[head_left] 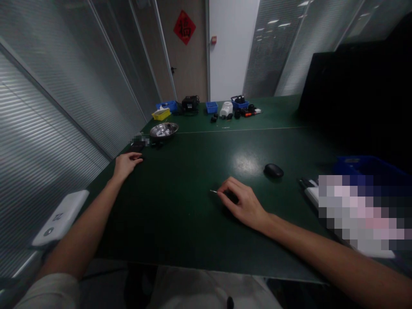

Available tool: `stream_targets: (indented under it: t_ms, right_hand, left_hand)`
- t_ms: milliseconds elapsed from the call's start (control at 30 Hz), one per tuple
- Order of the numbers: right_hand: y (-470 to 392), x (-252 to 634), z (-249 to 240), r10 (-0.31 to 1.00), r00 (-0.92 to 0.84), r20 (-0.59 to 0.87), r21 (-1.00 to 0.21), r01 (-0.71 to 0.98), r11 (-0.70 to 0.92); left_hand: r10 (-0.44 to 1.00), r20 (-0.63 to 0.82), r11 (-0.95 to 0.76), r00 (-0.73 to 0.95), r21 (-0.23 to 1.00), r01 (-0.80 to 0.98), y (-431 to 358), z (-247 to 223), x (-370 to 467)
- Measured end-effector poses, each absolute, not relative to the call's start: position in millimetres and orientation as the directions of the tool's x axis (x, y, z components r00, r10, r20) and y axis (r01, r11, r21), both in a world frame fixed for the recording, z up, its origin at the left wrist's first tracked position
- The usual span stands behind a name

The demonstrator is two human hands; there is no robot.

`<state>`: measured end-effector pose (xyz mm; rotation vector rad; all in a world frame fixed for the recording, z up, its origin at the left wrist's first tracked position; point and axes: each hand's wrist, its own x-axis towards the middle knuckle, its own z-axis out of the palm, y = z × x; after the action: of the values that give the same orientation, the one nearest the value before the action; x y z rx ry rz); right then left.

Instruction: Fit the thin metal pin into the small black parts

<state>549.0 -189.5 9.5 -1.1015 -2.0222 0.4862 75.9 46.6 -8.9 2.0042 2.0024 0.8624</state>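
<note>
My right hand (241, 201) rests over the green tabletop, thumb and forefinger pinched on a thin silvery rod (213, 191). Its tip sticks out to the left; what kind of rod it is, I cannot make out. Over at the table's left side lies my left hand (127, 165), fingers a little bent and a gap between them and the thumb, with nothing visible in it. Just beyond those fingers is a flat black object (137, 146). A shiny metal bowl (155, 132) with small pale and dark pieces in it stands farther back.
A black mouse (274, 170) lies right of my right hand. Blue bins (211, 107), a yellow tray (161, 114), a white device (226, 109) and black parts line the back. A large dark screen (354, 94) and a blue bin (370, 161) occupy the right. A white device (61, 219) sits left.
</note>
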Motion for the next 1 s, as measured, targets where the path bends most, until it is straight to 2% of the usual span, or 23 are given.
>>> stream_targets:
  t_ms: [67,200,500,800,1000]
  right_hand:
    - [-190,549,10,0.829,-0.336,0.447,-0.635,0.534,0.559]
    - [-190,549,10,0.831,-0.339,0.441,-0.636,0.535,0.556]
    - [-191,549,11,0.839,-0.345,0.42,-0.638,0.545,0.544]
    - [-191,548,14,0.837,-0.36,0.412,-0.639,0.542,0.547]
    - [-191,549,10,0.837,-0.36,0.413,-0.64,0.539,0.548]
  left_hand:
    - [0.955,0.278,-0.053,-0.104,0.504,0.862,44,-8,75]
    - [0.943,0.33,-0.121,-0.048,0.471,0.874,39,-3,82]
    - [0.946,0.323,-0.137,-0.005,0.415,0.899,35,1,90]
    - [0.934,0.321,-0.194,0.159,0.081,0.978,30,5,97]
    - [0.942,0.301,-0.139,0.152,-0.064,0.988,28,4,101]
